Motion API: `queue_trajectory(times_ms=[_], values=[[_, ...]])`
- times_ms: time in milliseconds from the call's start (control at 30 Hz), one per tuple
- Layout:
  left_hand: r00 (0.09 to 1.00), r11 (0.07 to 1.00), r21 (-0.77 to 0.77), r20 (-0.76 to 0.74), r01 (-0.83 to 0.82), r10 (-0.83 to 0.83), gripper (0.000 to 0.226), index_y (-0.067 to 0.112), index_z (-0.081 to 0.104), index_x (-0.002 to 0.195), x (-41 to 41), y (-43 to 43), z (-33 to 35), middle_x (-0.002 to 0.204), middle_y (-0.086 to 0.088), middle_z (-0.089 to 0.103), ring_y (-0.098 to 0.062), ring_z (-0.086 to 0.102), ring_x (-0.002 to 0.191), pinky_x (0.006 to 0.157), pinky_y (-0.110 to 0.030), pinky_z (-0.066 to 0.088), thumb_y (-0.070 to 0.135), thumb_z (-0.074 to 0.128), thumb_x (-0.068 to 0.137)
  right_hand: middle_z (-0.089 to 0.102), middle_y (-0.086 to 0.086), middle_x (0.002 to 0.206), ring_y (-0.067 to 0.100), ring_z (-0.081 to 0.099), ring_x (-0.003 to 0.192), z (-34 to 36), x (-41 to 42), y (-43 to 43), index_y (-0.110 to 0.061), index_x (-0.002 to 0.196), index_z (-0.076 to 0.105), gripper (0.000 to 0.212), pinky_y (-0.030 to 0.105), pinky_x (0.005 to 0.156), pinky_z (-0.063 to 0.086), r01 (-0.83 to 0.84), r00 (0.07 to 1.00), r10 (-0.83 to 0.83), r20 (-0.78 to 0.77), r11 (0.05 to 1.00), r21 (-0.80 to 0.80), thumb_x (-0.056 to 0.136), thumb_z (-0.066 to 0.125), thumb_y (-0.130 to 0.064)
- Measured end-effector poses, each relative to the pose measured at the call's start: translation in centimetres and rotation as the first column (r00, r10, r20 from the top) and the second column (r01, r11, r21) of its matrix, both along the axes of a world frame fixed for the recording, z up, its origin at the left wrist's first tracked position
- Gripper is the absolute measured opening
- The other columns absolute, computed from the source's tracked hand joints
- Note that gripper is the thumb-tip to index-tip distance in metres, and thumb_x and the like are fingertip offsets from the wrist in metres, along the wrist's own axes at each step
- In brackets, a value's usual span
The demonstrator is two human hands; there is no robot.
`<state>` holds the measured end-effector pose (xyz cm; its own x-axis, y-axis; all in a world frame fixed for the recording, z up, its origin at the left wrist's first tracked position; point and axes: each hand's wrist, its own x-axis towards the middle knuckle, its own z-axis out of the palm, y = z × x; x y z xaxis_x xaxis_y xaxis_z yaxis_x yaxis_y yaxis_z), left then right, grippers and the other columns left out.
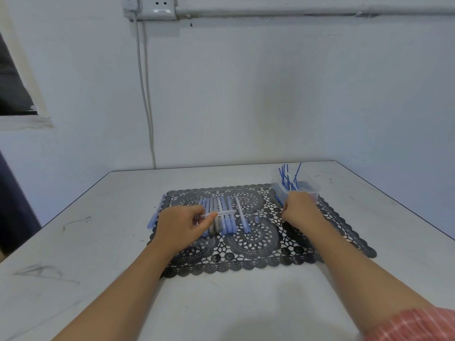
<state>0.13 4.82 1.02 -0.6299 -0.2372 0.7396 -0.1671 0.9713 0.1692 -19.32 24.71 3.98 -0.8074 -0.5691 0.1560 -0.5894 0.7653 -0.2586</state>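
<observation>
A black lace placemat (258, 244) lies on the white table (98, 242). A row of blue and clear pens (227, 217) lies on the mat's left half. My left hand (179, 226) pinches a clear pen barrel (222, 213) held sideways over that row. My right hand (299, 209) is curled at the mat's right side, just in front of a clear plastic tub (278, 189) holding several blue refills (286, 177). What its fingers hold is hidden from view.
One blue pen (155, 212) lies off the mat's left edge. A grey cable (145, 94) runs down the wall from a socket (157, 7). The table's far edge meets the wall; its right edge slopes away behind the tub.
</observation>
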Motion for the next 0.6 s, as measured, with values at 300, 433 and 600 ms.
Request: queue_trajectory(times_ms=[300, 433, 600], values=[[1.0, 1.0, 0.001, 0.003, 0.012, -0.012, 0.047, 0.024, 0.051, 0.053, 0.03, 0.15, 0.08, 0.042, 0.009, 0.05, -0.003, 0.044, 0.038, 0.044, -0.01, 0.024, 0.06, 0.042, 0.083, 0.065, 0.011, 0.084, 0.024, 0.063, 0.077, -0.63, -0.32, -0.03, -0.004, 0.093, 0.07, 0.02, 0.031, 0.073, 0.054, 0.076, 0.997, -0.076, 0.008, 0.993, -0.089, 0.078, 0.058, 0.001], [1.0, 1.0, -0.006, 0.002, 0.021, -0.021, 0.046, 0.025, 0.048, 0.052, -0.01, 0.12, 0.04, 0.04, 0.008, 0.047, -0.005, 0.044, 0.037, 0.042, -0.011, 0.025, 0.059, 0.043, 0.083, 0.057, 0.009, 0.074, 0.026, 0.056, 0.07, -0.62, -0.25, 0.13, -0.005, 0.089, 0.069, 0.018, 0.029, 0.061, 0.047, 0.109, 0.994, -0.109, -0.001, 0.988, -0.107, 0.075, 0.059, 0.001], [1.0, 1.0, -0.01, 0.006, 0.021, -0.021, 0.045, 0.027, 0.044, 0.052, -0.05, 0.03, -0.06, 0.04, 0.008, 0.046, -0.003, 0.041, 0.037, 0.042, -0.012, 0.025, 0.059, 0.043, 0.083, 0.056, 0.008, 0.074, 0.026, 0.056, 0.073, -0.89, -0.37, 0.02, -0.006, 0.089, 0.069, 0.017, 0.03, 0.059, 0.047, 0.131, 0.991, -0.133, -0.012, 0.984, -0.121, 0.075, 0.059, -0.001]])
